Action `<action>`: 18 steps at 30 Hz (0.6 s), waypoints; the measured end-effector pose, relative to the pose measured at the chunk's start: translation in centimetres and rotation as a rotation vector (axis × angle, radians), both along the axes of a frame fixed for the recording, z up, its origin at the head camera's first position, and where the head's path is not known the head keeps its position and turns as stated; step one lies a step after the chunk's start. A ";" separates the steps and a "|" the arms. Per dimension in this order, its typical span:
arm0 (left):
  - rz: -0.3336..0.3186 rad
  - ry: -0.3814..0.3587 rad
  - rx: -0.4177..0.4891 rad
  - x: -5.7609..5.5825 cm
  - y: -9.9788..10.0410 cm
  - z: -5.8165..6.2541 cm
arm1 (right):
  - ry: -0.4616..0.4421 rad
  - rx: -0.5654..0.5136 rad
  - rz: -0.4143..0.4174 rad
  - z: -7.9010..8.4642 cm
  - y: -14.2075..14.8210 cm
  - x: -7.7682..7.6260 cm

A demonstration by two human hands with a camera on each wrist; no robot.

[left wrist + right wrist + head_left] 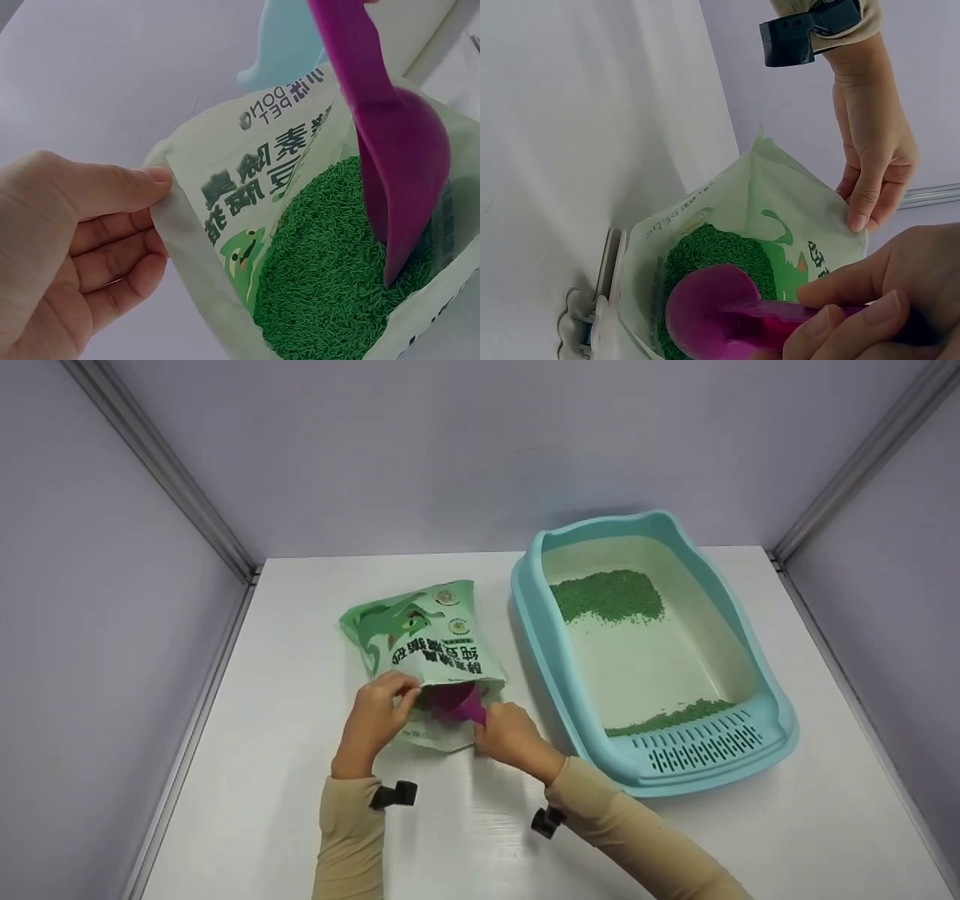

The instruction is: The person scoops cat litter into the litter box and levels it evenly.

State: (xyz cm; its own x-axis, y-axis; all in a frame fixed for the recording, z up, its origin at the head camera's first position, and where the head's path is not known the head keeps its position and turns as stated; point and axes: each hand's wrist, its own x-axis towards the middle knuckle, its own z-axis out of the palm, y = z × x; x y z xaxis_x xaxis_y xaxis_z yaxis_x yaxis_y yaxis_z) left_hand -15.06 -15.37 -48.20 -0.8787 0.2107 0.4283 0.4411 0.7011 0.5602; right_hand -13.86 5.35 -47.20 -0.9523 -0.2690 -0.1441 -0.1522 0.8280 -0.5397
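A green and white bag of cat litter (442,641) lies on the table with its mouth toward me. Green pellets (322,262) show inside it in both wrist views. My left hand (375,716) pinches the edge of the bag's mouth between thumb and fingers and holds it up. The handle of a purple scoop (463,705) is gripped in my right hand (517,739). The scoop's bowl is inside the bag's mouth, its tip touching the pellets in the left wrist view; whether it carries any pellets I cannot tell.
To the right of the bag stands a light blue litter tray (551,660) with a slotted front ledge. Green pellets (611,596) lie at its far end, and a thinner strip near the ledge. A pale clip-like object (585,322) shows beside the bag. Grey walls enclose the white table (262,780).
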 end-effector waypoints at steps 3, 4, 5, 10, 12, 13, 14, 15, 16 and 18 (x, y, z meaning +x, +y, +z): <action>0.004 -0.004 0.002 0.0 0.0 0.0 | 0.033 0.031 -0.002 -0.5 -0.8 0.0; 0.005 -0.005 0.001 0.0 0.0 0.0 | 0.050 0.039 0.000 -0.6 -1.0 0.1; 0.005 -0.005 0.001 0.0 0.0 0.0 | 0.067 0.043 0.001 -0.9 -1.2 0.1; 0.002 0.001 0.009 0.0 -0.1 -0.1 | 0.113 0.039 -0.013 -1.8 -2.3 0.1; -0.002 0.008 0.011 0.0 -0.1 -0.1 | 0.110 0.036 -0.028 -2.2 -2.6 0.0; -0.004 0.010 0.012 0.0 -0.1 -0.1 | 0.106 0.033 -0.033 -2.4 -2.7 -0.1; -0.005 0.011 0.012 0.0 0.0 -0.1 | 0.101 0.025 -0.038 -2.6 -2.8 -0.1; -0.006 0.011 0.013 0.0 0.0 -0.1 | 0.101 0.016 -0.040 -2.8 -2.8 -0.1; -0.008 0.011 0.014 0.0 0.0 -0.1 | 0.097 0.001 -0.042 -3.1 -2.9 -0.1; -0.007 0.011 0.017 0.0 0.0 0.0 | 0.101 -0.026 -0.047 -3.6 -3.0 -0.1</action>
State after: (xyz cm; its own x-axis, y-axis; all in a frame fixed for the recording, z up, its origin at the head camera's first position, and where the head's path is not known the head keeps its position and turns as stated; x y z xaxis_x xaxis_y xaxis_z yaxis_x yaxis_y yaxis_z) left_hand -15.07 -15.34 -48.24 -0.8727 0.2093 0.4412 0.4518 0.6888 0.5670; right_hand -13.98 2.39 -50.79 -0.9732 -0.2265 -0.0408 -0.1684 0.8215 -0.5448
